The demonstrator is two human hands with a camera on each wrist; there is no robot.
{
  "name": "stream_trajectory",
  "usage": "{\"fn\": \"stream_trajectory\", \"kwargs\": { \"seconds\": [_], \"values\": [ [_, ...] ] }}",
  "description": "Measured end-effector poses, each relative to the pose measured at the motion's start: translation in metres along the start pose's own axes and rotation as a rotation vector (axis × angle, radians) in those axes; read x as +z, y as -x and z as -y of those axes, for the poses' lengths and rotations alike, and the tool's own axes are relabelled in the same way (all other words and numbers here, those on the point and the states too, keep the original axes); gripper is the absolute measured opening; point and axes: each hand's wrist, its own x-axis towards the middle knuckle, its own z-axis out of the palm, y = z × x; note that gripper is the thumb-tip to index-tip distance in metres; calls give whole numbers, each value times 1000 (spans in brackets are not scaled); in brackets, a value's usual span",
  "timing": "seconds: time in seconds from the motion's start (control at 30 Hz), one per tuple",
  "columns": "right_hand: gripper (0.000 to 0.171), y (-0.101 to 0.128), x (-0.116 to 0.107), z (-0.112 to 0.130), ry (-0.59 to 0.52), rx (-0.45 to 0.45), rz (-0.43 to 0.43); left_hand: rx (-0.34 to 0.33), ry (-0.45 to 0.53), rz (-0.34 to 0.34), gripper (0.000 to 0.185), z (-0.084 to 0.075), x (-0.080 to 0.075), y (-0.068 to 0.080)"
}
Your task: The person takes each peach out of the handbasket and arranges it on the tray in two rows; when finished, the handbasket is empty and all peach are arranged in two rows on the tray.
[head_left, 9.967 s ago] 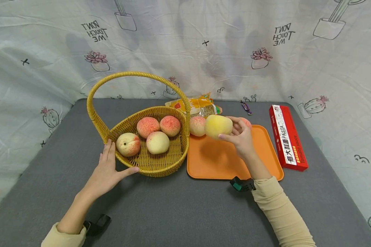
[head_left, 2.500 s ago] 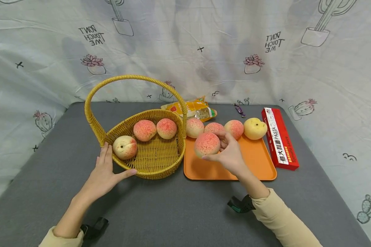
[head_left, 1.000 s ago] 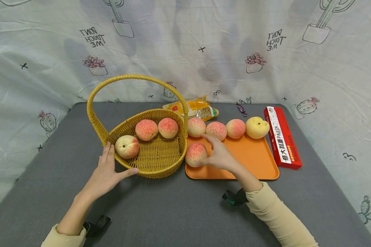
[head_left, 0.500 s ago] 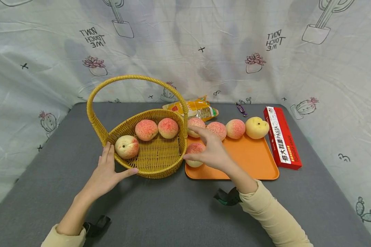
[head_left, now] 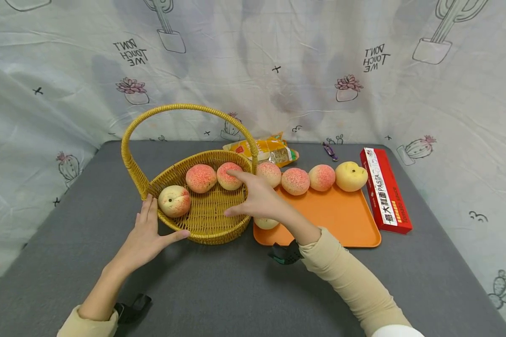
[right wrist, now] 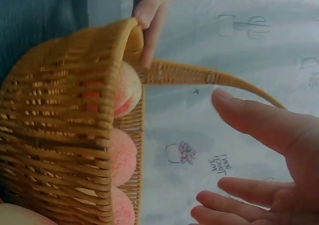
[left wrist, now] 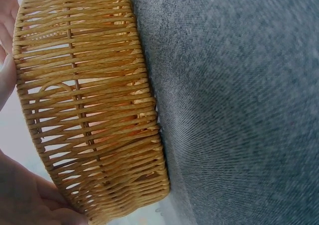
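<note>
Head view: right hand [head_left: 259, 199] hovers, thumb spread, over basket [head_left: 214, 238].

"PASTA", "Tomato sauce" on red box [head_left: 385, 191], mirrored "DON'T TOUCH" on backdrop [head_left: 303, 89]

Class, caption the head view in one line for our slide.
Right hand over a wicker basket holding three peaches, left hand touching the basket, orange tray alongside.

Red pasta box [head_left: 386, 191], yellow-orange packet [head_left: 274, 150], purple-wrapped candy [head_left: 330, 152]; cactus-print backdrop [head_left: 236, 61]
</note>
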Motion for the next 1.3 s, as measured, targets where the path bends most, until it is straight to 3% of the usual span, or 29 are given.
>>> {"fn": "stream_trajectory", "kwargs": {
  "seconds": [0.2, 0.37, 0.6, 0.7, 0.83, 0.93, 1.13, 1.3],
  "values": [
    [97, -27, 4, 3, 132, 83, 100, -3, 0, -2, 121, 1, 0, 1],
    [96, -51, 10, 2, 139, 129, 147, -1, 0, -1, 121, 1, 0, 1],
    [109, -81, 21, -8, 65, 247, 70, -2, 11, -3, 121, -1, 0, 1],
    [108, -90, 27, -12, 35, 319, 31, -5, 17, 0, 121, -1, 0, 2],
    [102, -95, 34, -17, 77, 375, 48, -7, 19, 0, 121, -1, 0, 3],
    [95, -93, 40, -19, 190, 354, 48, -5, 15, -4, 121, 0, 0, 3],
    [60, -82, 52, -27, 531, 149, -92, -6, 10, 1, 121, 0, 0, 3],
    [61, -77, 56, -31, 508, 61, -138, -2, 15, -3, 121, 1, 0, 3]
  ]
}}
